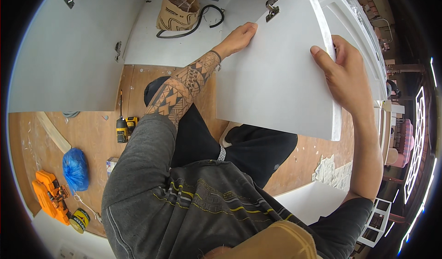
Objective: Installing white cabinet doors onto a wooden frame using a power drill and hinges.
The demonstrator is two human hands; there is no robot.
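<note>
A white cabinet door (281,75) stands in front of me between my two hands. My right hand (345,70) grips its right edge, thumb on the near face and fingers behind. My left hand (239,38) is closed at the door's left side, its fingers curled and partly hidden. A metal hinge (272,11) sits on the door's upper part, above and right of my left hand. I cannot tell whether it is joined to the cabinet frame. Another white door (73,61) is at the left, with metal hinges (118,51) along its right side.
Inside the cabinet are a brown paper bag (177,10) and a black hose (202,17). On the wooden floor (99,130) at the left lie a yellow-black cordless drill (122,130), a blue plastic bag (75,169), an orange case (48,194) and a can (79,221).
</note>
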